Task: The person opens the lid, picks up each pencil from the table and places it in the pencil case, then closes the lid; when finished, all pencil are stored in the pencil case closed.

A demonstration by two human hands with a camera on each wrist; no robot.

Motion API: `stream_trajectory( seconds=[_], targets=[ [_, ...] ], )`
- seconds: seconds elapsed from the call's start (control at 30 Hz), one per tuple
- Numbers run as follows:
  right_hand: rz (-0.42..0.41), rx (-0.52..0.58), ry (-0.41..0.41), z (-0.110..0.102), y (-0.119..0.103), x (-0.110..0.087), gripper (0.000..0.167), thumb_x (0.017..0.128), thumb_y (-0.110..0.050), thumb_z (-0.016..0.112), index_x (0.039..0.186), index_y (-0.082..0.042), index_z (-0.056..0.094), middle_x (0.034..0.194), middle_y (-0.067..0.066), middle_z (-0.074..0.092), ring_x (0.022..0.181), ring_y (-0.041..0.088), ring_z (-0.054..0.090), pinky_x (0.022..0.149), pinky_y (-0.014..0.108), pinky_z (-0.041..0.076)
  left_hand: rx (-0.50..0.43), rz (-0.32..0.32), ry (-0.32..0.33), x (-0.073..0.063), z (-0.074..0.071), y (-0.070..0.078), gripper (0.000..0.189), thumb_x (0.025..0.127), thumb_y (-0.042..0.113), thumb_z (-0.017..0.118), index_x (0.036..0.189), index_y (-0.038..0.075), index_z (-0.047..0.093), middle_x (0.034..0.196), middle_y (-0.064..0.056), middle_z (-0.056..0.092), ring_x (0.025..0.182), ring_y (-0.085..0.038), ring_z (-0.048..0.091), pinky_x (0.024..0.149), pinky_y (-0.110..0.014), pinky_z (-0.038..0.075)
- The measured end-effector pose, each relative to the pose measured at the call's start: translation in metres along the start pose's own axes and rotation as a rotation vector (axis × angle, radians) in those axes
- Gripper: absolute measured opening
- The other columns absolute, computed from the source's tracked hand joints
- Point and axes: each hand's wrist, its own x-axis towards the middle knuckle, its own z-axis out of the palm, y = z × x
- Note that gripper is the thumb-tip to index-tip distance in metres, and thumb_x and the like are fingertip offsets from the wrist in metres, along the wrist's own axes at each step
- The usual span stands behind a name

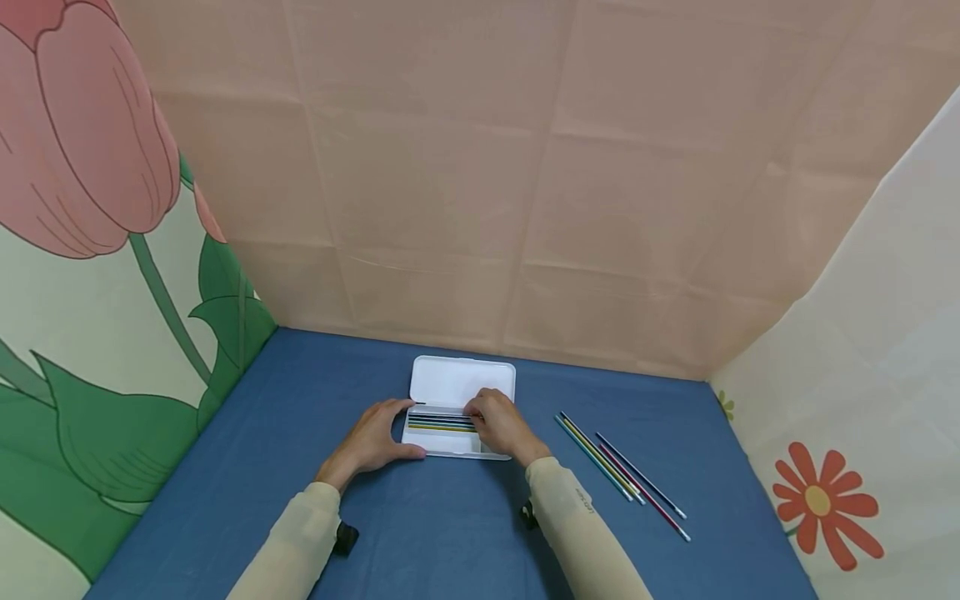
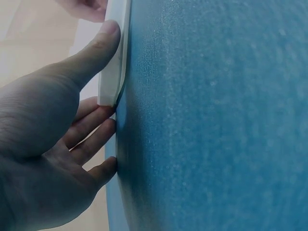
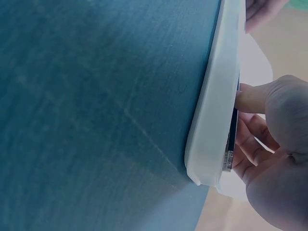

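A white pencil case (image 1: pixel 461 380) lies on the blue cloth with its lid raised at the back. Dark, yellow and light-coloured pencils (image 1: pixel 438 423) lie side by side in its tray. My left hand (image 1: pixel 373 440) holds the case's left end, the thumb (image 2: pixel 103 48) on the front wall and the fingers at the left side and back. Over the right part of the tray, my right hand (image 1: pixel 506 425) pinches a dark pencil (image 3: pixel 233 130) with a silvery end. In the head view, that hand hides the right ends of the pencils in the case.
Right of the case, several loose pencils (image 1: pixel 600 458) in teal, yellow, red and dark tones lie slantwise on the blue cloth (image 1: pixel 435 533). A beige sheet (image 1: pixel 480 183) hangs behind, with a tulip-patterned sheet (image 1: pixel 105 317) at left and a white flowered one (image 1: pixel 885 350) at right.
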Motion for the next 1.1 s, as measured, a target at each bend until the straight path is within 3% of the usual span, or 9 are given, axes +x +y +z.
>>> stream_trajectory(
  seconds=[0.27,0.5,1.1],
  targets=[
    [-0.026,-0.017,0.005,0.000,0.001,-0.001,0.019,0.106,-0.001,0.074,0.118,-0.006,0.087,0.107,0.007,0.079,0.103,0.023,0.071,0.097,0.041,0.065,0.001,-0.009,0.000,0.000,0.000,0.001,0.096,0.086,0.039,0.101,0.164,0.004,0.055,0.169,-0.027,0.055,0.157,-0.052,0.051,0.129,-0.074,0.042],
    [-0.032,0.035,-0.002,-0.001,0.004,-0.003,0.021,0.105,-0.001,0.075,0.123,-0.002,0.084,0.111,0.012,0.078,0.108,0.027,0.072,0.098,0.045,0.065,-0.004,-0.019,-0.007,0.002,0.000,0.003,0.096,0.086,0.039,0.101,0.164,0.005,0.056,0.169,-0.027,0.054,0.157,-0.052,0.050,0.130,-0.074,0.041],
    [0.013,0.181,-0.016,-0.017,0.005,-0.030,0.037,0.106,-0.010,0.078,0.141,0.001,0.074,0.142,0.016,0.077,0.133,0.035,0.073,0.114,0.057,0.061,0.003,-0.023,-0.004,0.000,0.000,0.002,0.096,0.085,0.040,0.101,0.164,0.006,0.056,0.169,-0.027,0.054,0.157,-0.052,0.050,0.129,-0.074,0.041]
  ],
)
